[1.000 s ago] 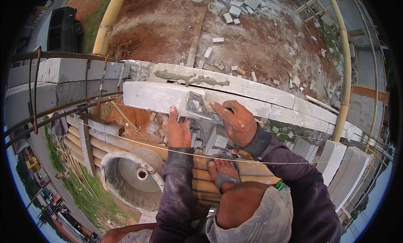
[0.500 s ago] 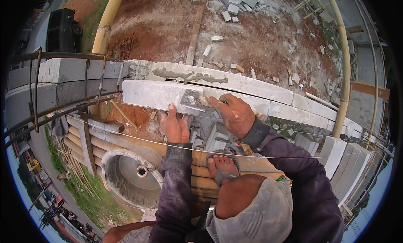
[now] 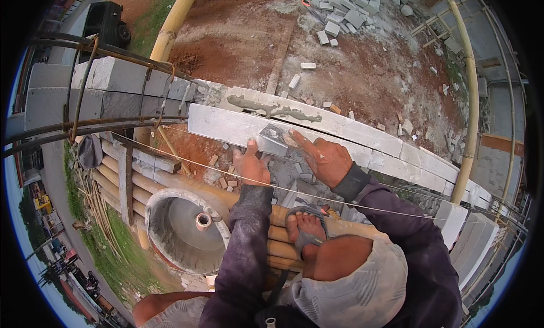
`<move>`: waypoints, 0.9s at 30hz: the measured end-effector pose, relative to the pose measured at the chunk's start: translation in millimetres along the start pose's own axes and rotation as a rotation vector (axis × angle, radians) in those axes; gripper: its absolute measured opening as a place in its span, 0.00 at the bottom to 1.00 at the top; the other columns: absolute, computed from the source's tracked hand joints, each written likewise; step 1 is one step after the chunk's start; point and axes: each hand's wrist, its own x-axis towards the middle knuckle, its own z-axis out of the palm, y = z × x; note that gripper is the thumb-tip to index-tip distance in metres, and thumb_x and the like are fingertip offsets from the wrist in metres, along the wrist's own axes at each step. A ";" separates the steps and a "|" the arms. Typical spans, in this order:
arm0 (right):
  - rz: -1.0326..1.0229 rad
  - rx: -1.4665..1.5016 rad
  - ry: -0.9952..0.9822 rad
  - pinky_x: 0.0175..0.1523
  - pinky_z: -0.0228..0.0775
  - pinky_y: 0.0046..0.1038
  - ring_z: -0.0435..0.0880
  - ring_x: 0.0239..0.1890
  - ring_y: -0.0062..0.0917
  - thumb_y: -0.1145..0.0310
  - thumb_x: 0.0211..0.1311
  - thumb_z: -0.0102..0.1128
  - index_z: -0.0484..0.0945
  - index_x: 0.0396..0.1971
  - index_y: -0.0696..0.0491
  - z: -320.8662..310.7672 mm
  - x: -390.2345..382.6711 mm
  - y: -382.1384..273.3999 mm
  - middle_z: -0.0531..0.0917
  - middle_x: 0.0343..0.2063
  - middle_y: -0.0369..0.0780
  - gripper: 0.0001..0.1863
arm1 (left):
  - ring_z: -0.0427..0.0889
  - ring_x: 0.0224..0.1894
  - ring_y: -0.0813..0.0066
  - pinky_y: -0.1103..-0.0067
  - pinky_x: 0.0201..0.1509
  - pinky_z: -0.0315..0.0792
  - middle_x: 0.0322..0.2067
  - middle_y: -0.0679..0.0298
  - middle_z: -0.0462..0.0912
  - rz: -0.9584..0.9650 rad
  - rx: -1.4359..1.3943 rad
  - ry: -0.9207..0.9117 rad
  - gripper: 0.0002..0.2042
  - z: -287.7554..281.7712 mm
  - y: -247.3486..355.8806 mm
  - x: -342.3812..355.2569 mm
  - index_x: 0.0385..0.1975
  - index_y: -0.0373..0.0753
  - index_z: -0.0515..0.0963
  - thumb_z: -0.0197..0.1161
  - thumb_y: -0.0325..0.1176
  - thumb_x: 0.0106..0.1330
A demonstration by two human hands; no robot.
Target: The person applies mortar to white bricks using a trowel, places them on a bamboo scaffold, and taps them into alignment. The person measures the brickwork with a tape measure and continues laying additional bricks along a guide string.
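A long white building block (image 3: 221,124) lies along the near side of the wall top. My left hand (image 3: 252,166) grips its near edge, thumb against the face and fingers partly hidden below. In my right hand (image 3: 327,162) is a small trowel (image 3: 274,134), its flat metal blade resting against the block near the right end. The fist covers most of the trowel's handle. Behind the block, a ridge of wet grey mortar (image 3: 272,108) sits on the far row of white blocks (image 3: 385,142). A dark gap runs between the two rows.
A taut string (image 3: 294,191) crosses in front of my forearms. Rusty rebar (image 3: 113,124) juts in at left. A round mortar tub (image 3: 224,237) stands beside the bamboo platform (image 3: 280,248) under my sandalled foot. A bamboo pole (image 3: 467,112) rises at right; broken blocks (image 3: 340,16) lie beyond the wall.
The view has shifted, so the wall and tub appear farther right. Both hands stay at the block, the trowel blade still against its right part.
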 end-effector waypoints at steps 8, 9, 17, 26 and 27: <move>-0.076 -0.033 0.086 0.33 0.73 0.45 0.81 0.29 0.49 0.64 0.63 0.57 0.64 0.60 0.53 2.3 -6.0 3.4 0.79 0.29 0.51 0.26 | 0.74 0.54 0.51 0.51 0.48 0.76 0.57 0.46 0.65 0.141 -0.086 0.040 0.36 -0.9 19.0 17.5 0.69 0.34 0.45 0.58 0.24 0.62; -0.040 -0.019 0.051 0.35 0.73 0.45 0.80 0.31 0.51 0.65 0.64 0.57 0.65 0.58 0.54 0.9 -4.9 0.1 0.80 0.30 0.52 0.25 | 0.69 0.60 0.55 0.67 0.61 0.68 0.62 0.44 0.61 0.110 -0.039 0.094 0.41 -0.6 21.3 19.1 0.71 0.32 0.41 0.59 0.26 0.63; -0.099 0.197 0.232 0.39 0.75 0.42 0.82 0.36 0.52 0.72 0.60 0.59 0.69 0.51 0.61 -13.7 -4.7 -46.4 0.81 0.33 0.56 0.20 | 0.74 0.54 0.62 0.71 0.56 0.71 0.57 0.49 0.67 0.211 -0.042 0.137 0.38 2.4 23.7 17.9 0.69 0.28 0.44 0.60 0.21 0.62; 0.038 0.132 0.103 0.31 0.69 0.46 0.80 0.28 0.54 0.67 0.66 0.54 0.65 0.44 0.60 10.2 -9.5 -35.9 0.77 0.23 0.57 0.14 | 0.75 0.53 0.55 0.62 0.51 0.76 0.59 0.45 0.65 0.174 -0.151 0.097 0.43 -0.3 24.5 25.1 0.72 0.38 0.39 0.58 0.19 0.60; 0.058 0.166 0.123 0.31 0.69 0.45 0.80 0.28 0.54 0.68 0.66 0.54 0.65 0.44 0.60 10.7 -21.3 -33.6 0.78 0.23 0.56 0.13 | 0.76 0.52 0.56 0.62 0.51 0.76 0.58 0.45 0.66 0.128 -0.142 0.125 0.43 -2.0 24.4 26.4 0.72 0.38 0.39 0.58 0.19 0.60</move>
